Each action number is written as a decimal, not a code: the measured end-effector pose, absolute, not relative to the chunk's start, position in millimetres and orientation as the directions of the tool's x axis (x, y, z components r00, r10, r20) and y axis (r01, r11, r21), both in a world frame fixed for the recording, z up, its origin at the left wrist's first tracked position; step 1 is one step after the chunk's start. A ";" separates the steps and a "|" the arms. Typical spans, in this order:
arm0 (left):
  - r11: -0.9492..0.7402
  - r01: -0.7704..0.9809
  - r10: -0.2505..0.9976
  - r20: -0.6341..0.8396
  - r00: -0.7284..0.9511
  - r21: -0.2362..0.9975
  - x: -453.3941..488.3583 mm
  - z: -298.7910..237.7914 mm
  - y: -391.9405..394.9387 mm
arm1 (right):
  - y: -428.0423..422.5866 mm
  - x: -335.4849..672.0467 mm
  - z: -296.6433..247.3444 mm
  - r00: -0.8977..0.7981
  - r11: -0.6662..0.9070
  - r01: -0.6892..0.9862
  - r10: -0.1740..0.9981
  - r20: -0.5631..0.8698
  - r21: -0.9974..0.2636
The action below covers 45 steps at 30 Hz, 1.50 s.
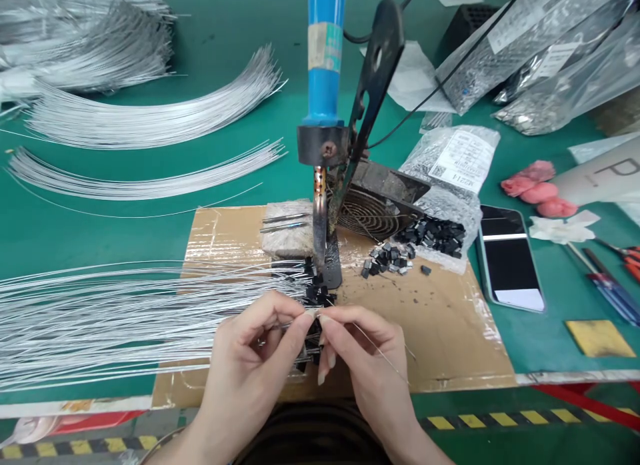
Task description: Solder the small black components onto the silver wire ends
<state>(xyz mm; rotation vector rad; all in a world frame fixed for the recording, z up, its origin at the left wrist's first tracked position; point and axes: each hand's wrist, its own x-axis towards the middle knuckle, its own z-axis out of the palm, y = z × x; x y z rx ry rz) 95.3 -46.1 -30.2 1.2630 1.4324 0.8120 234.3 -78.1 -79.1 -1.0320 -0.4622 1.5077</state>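
My left hand point(263, 362) is closed in a pinch, thumb against forefinger, on a thin white wire whose end is mostly hidden by the fingertips. Touching it tip to tip, my right hand point(373, 355) also pinches. A fine silvery wire point(383, 352) trails from its fingers down to the right. Beneath and behind both hands, black connectors point(316, 292) stand in a row on the ends of many white wires point(125, 305) that run off left. Just above the fingertips, the tip of a blue-handled soldering iron point(320, 225) points down from its black stand point(373, 85).
Loose black connectors point(387, 258) lie on the cardboard point(425, 332), beside a small fan point(375, 205) and an opened plastic bag point(453, 165). A phone point(513, 258), yellow sponge point(600, 338) and tweezers point(613, 295) are at right. Wire bundles point(150, 122) lie at back left.
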 end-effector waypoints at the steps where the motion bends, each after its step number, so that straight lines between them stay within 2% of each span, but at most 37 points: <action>1: 0.223 0.291 0.967 -0.249 0.056 0.930 96.1 -29.0 -46.6 | -77.9 234.1 -78.8 0.081 -0.231 -0.588 0.937 -0.341 -0.775; 8: 0.160 0.354 0.975 -0.204 0.092 0.922 93.3 -31.0 -48.2 | -79.5 237.6 -76.8 0.022 -0.274 -0.596 0.934 -0.356 -0.755; 17: -0.054 0.493 0.989 -0.023 0.148 0.868 86.9 -41.2 -51.7 | -77.2 244.3 -74.0 -0.042 -0.335 -0.632 0.915 -0.402 -0.698; 21: -0.057 0.493 0.987 -0.026 0.159 0.868 88.0 -39.2 -52.5 | -74.6 249.2 -72.9 -0.084 -0.382 -0.629 0.899 -0.430 -0.677; 28: 0.031 0.505 0.996 -0.071 0.061 0.862 96.0 -34.3 -53.4 | -73.6 251.9 -76.8 -0.109 -0.391 -0.602 0.904 -0.414 -0.696; 31: 0.039 0.515 0.996 -0.076 0.050 0.856 96.4 -36.2 -53.6 | -73.1 249.6 -75.2 -0.092 -0.387 -0.613 0.901 -0.424 -0.689; 37: -0.048 0.512 0.993 -0.013 0.115 0.858 93.9 -46.0 -54.5 | -75.7 240.4 -75.6 -0.024 -0.329 -0.679 0.904 -0.427 -0.656; 45: 0.016 0.440 0.995 -0.059 0.084 0.898 97.1 -49.2 -56.5 | -77.3 228.7 -76.6 0.036 -0.277 -0.739 0.894 -0.446 -0.614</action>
